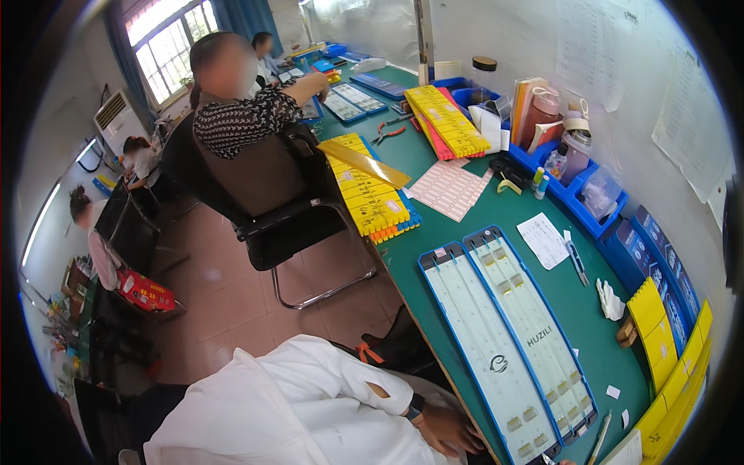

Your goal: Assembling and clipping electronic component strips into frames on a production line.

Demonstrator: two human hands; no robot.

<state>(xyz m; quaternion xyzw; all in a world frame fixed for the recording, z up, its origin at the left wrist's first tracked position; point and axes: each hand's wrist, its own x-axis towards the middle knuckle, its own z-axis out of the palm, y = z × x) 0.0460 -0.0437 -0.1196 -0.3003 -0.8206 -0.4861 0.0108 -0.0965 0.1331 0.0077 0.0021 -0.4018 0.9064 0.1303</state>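
Indoors, green worktop (quite crowded), blue-rimmed case, tiled floor, barred window

At ten o'clock, a bright rectangular barred window stands beside a blue cloth curtain; reddish tiled floor is at eight, white wall at one.

Looks to me like a small workshop: seated workers, a long green bench, pliers, blue bins, stacked yellow strips farther off, an open blue-edged case near.
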